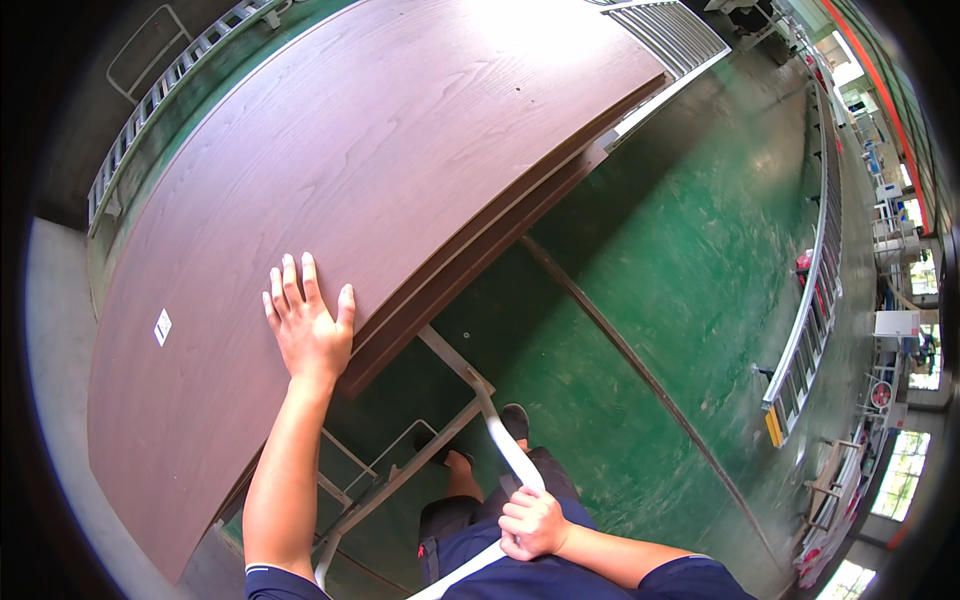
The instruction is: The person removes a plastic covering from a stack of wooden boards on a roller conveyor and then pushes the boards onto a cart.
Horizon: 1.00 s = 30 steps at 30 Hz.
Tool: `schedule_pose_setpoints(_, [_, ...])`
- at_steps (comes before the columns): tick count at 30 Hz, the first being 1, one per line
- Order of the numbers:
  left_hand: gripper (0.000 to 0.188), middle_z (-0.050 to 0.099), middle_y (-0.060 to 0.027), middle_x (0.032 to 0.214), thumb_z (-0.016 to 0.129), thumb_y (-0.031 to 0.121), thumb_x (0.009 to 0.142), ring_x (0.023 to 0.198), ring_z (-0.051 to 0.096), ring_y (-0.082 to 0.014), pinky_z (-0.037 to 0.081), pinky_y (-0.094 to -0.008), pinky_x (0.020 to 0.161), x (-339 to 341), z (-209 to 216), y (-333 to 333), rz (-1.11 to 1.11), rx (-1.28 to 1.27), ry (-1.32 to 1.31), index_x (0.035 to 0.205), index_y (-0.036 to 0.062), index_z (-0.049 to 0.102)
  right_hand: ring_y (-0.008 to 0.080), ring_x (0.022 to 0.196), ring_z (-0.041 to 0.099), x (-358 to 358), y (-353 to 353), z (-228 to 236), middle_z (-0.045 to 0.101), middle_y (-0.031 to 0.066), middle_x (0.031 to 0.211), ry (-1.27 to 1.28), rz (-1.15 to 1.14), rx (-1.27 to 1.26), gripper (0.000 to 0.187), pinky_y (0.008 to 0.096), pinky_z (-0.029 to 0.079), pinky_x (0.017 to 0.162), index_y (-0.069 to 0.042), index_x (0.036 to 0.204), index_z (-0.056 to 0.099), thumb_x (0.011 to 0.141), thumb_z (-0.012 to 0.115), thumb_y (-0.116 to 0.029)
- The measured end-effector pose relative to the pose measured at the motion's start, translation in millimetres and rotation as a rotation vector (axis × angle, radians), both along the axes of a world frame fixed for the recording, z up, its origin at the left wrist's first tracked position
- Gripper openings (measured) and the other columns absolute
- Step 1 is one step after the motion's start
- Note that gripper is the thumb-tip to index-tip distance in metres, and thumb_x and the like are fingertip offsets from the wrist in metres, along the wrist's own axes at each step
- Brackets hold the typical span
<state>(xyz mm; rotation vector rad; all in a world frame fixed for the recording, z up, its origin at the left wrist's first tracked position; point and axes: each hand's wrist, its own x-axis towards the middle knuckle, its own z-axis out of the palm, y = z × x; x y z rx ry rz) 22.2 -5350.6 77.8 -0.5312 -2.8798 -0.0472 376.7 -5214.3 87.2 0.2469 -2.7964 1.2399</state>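
A stack of large brown wood-grain boards stretches from the lower left to the top of the view. On the top board, close to its near edge, my left hand lies flat with its fingers spread. A small white label is stuck on the same board, left of that hand. My right hand is closed around a white metal tube, the curved handle of a cart frame that stands in front of my body. Part of the frame is hidden under the boards.
A roller conveyor adjoins the boards' far end. Another long conveyor curves along the right, with a yellow end piece. A dark strip crosses the green floor. Machines and windows line the far right; a railed conveyor stands at upper left.
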Motion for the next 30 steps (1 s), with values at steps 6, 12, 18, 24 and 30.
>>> schedule_pose_setpoints(6, [0.065,0.028,-0.0157,0.149,0.044,0.046,0.094,0.14,0.022,-0.0336,0.015,-0.0495,0.115,-2.9,1.5,10.9,-0.001,-0.01,0.005,0.144,0.0072,0.032,0.021,0.059,0.049,1.3,0.7,-0.9,0.044,0.0032,0.059,0.008,0.0,-0.012,0.017,0.0329,0.043,0.062,-0.011,0.057,0.046,0.059,0.062,-0.015])
schedule_pose_setpoints(12, [0.066,0.028,-0.0162,0.149,0.044,0.048,0.093,0.14,0.022,-0.0334,0.014,-0.0494,0.115,-5.5,-2.6,21.1,-0.002,-0.01,0.011,0.144,0.007,0.032,0.021,0.061,0.049,3.5,0.1,-2.9,0.044,0.0033,0.061,0.007,0.002,-0.02,0.016,0.0326,0.043,0.064,-0.01,0.058,0.046,0.059,0.062,-0.016])
schedule_pose_setpoints(18, [0.067,0.028,-0.0166,0.149,0.043,0.05,0.093,0.14,0.023,-0.0334,0.014,-0.0496,0.115,-6.7,-2.8,31.8,0.001,-0.015,0.009,0.144,0.0068,0.032,0.0219,0.062,0.049,6.0,-2.9,-4.9,0.044,0.0042,0.061,0.021,0.0,-0.029,0.016,0.0331,0.043,0.066,-0.01,0.058,0.047,0.06,0.062,-0.016])
schedule_pose_setpoints(24, [0.067,0.028,-0.0165,0.15,0.042,0.05,0.094,0.14,0.022,-0.0334,0.014,-0.0487,0.115,-8.3,-1.7,47.1,0.011,-0.017,0.002,0.145,0.0071,0.031,0.0227,0.062,0.05,11.5,-3.7,-9.1,0.045,0.0049,0.061,0.051,-0.017,-0.054,0.016,0.0338,0.044,0.067,-0.01,0.057,0.047,0.06,0.061,-0.015])
schedule_pose_setpoints(30, [0.067,0.027,-0.0169,0.151,0.037,0.053,0.096,0.141,0.021,-0.0334,0.014,-0.0479,0.115,-15.4,4.5,68.0,0.02,-0.02,-0.017,0.146,0.0087,0.029,0.0231,0.061,0.048,9.0,-1.7,-3.8,0.043,0.0049,0.06,0.079,-0.07,-0.037,0.015,0.0335,0.044,0.066,-0.009,0.058,0.047,0.059,0.061,-0.013])
